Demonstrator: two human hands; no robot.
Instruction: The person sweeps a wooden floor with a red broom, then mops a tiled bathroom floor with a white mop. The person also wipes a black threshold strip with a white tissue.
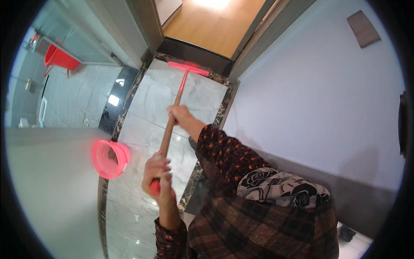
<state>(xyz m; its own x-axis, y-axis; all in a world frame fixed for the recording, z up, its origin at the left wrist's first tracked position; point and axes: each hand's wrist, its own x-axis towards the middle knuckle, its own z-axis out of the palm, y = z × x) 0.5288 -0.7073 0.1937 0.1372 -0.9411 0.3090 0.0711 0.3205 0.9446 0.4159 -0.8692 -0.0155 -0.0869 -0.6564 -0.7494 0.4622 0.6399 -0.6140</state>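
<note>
My right hand (180,113) is closed around the middle of the wooden handle (167,132) of a long floor squeegee or brush. Nearer my body, my left hand (158,178) grips the same handle close to its red end cap (155,187). The tool's wide pink head (188,68) lies across the far end of the marble-look floor, by the dark door sill; its underside is hidden, so its exact kind cannot be told. A pink plastic bucket (103,159) stands left of my left hand, at the floor's left side.
Beyond the dark sill (197,55) is a wood-look floor (207,26). At the left, a doorway shows a tiled room with a red bucket (61,58). A pale door or panel (48,181) stands lower left; a white wall (307,90) runs along the right.
</note>
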